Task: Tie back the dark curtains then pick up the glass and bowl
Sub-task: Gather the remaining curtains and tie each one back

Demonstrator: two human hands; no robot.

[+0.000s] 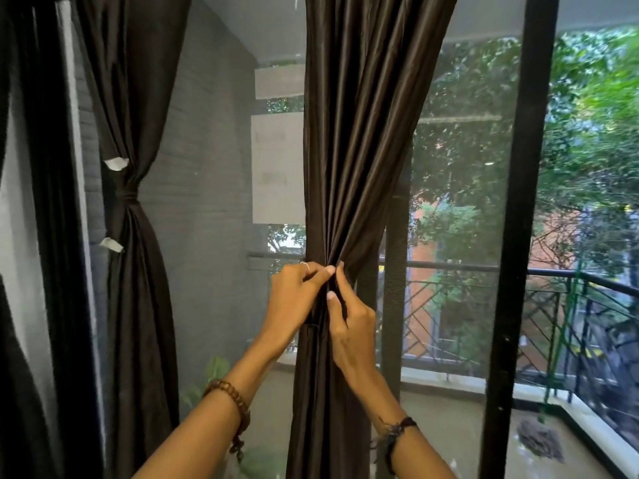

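Balcony window behind — left hand (pixel 297 292) and right hand (pixel 349 316) pinch the gathered dark curtain (pixel 349 150); tying underway — next, cinch just below the pinch

Both arms reach forward; left hand (pixel 297 292) and right hand (pixel 349 319) meet, fingers (pixel 328 270) curled, pinching.

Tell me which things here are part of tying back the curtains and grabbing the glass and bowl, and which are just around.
Part of the job:
middle curtain, gathered by both hands
left hand
right hand
left curtain, already tied
Glass and bowl: not in view

Just around:
balcony railing
potted plant
floor drain
door frame
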